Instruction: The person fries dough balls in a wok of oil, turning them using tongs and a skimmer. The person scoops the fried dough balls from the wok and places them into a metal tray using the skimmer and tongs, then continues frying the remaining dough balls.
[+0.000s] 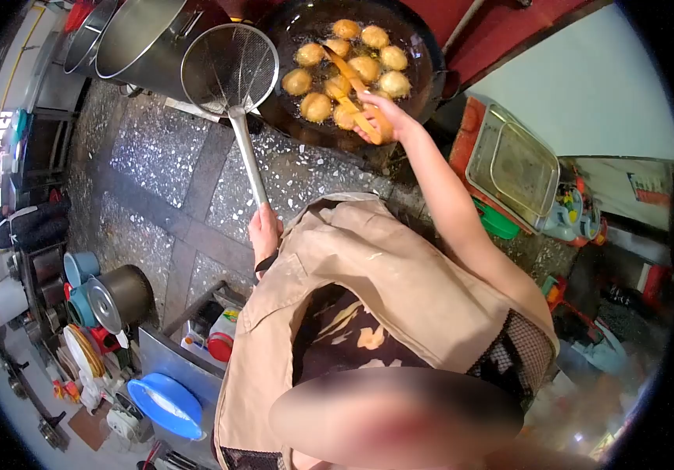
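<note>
A dark wok (423, 59) of oil holds several golden round pieces of dough (364, 68) at the top of the view. My right hand (382, 117) is closed round wooden tongs (343, 69), whose tips reach in among the pieces; whether they grip one I cannot tell. In my left hand (265, 233) is the metal handle of a round mesh strainer (231, 66). The strainer's basket hangs just left of the wok, close to its rim, with no dough in it.
Large metal pots (137, 39) stand left of the strainer. Right of the wok are a metal tray (513, 168) and a green basin (497, 220). A blue basin (166, 405) sits at the lower left, near a lidded pot (122, 298) and other kitchenware.
</note>
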A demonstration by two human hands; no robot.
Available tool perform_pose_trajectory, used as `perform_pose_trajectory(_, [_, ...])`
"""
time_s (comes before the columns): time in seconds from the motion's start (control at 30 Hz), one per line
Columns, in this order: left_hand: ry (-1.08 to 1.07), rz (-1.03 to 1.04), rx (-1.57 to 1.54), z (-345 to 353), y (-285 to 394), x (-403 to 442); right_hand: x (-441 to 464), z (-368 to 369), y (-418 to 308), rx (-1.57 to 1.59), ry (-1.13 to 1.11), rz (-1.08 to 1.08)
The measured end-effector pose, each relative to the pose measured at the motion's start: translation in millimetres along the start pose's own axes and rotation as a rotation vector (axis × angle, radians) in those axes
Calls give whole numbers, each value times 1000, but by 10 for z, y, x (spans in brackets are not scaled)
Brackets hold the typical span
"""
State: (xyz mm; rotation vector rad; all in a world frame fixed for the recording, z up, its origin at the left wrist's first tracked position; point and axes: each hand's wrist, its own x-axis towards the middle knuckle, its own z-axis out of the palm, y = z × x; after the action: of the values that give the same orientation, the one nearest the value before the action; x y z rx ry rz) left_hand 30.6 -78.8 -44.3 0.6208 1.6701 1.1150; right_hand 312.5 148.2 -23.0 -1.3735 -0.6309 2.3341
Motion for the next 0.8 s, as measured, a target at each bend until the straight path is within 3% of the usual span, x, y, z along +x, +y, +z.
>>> perform_pose_trajectory(0.03, [-19,1,-42,-7,-6,8,-85,-5,65,-24,108,16])
perform_pose_trajectory(0.1, [-14,4,-16,-11,-9,25,-284,6,201,-410,303,-84])
perform_pose_trajectory(0.13, [-15,14,10,-3,-10,39,-234,-27,282,-673,329,-233])
perform_pose_trajectory(0.17, [-17,23,36,7,-12,48,-275,-42,353,-978,498,-267])
perform_pose_trajectory(0.23, [-16,14,44,28,-14,63,-547,346,287,-1366,752,-185])
perform_pose_trajectory(0.5, [16,18,127,47,71,35,75,515,284,-1719,784,-270])
perform_pose_trajectory(0.57, [22,29,140,33,48,36,244,475,245,-1717,812,-321])
perform_pose_trajectory(0.67, [16,40,55,3,-15,57,291,440,32,-1344,453,-173])
perform_pose_trajectory(0.7, [22,42,92,-14,-18,57,475,321,45,-1291,456,-220])
perform_pose_trajectory(0.77, [27,38,126,-9,-15,32,736,76,96,-782,296,-236])
perform_pose_trajectory(0.8, [6,36,70,0,14,19,479,162,2,-589,178,-127])
